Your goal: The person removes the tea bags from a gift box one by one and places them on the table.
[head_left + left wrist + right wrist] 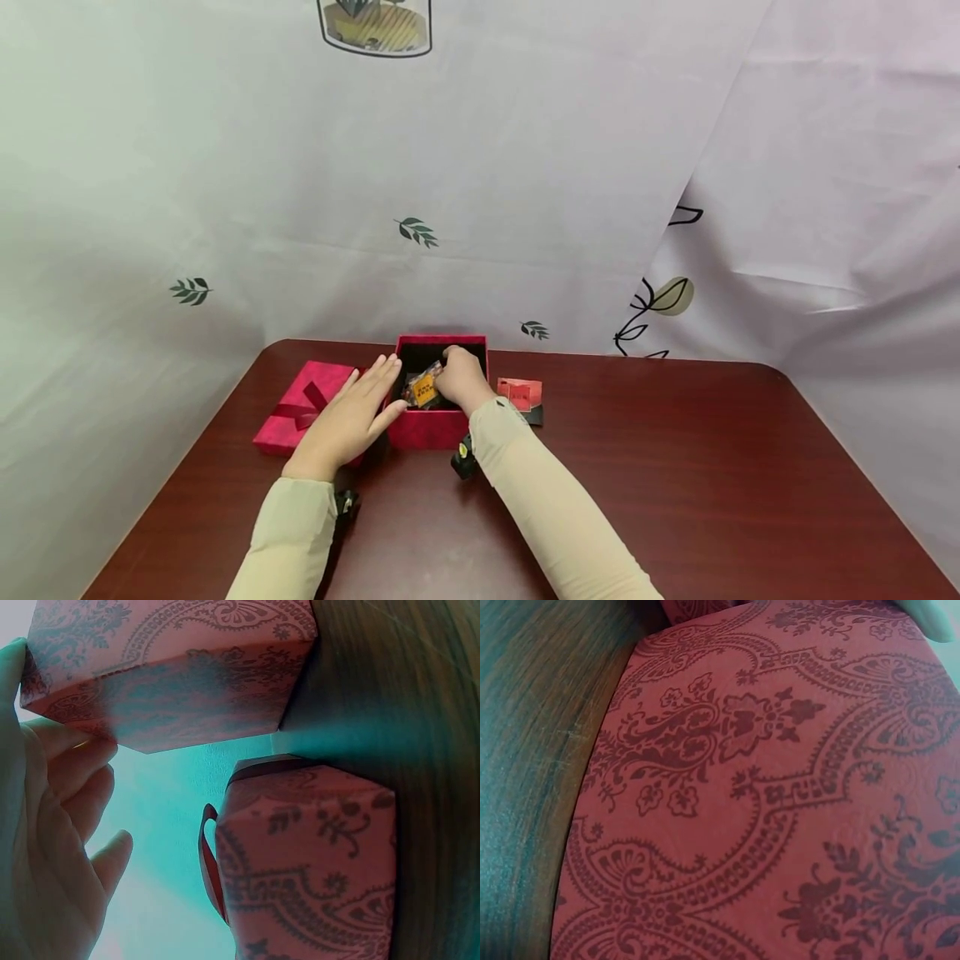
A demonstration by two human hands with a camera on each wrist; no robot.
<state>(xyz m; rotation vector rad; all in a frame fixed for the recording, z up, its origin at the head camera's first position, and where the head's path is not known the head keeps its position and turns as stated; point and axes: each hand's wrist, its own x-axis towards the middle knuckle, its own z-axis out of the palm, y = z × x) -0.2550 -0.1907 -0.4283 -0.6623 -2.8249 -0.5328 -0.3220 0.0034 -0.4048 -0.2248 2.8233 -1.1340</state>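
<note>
Our right hand (461, 379) pinches a small orange-labelled packet (422, 389) inside the open red patterned cardboard box (438, 429) at frame centre; our left hand (352, 417), fingers straight, rests against its left wall.

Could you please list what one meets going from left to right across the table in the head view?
Red lid with ribbon → left hand → open red box → small red card.

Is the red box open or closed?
Open. The box shows its dark inside, the right hand reaches in, and the lid with its ribbon lies on the table beside it.
</note>
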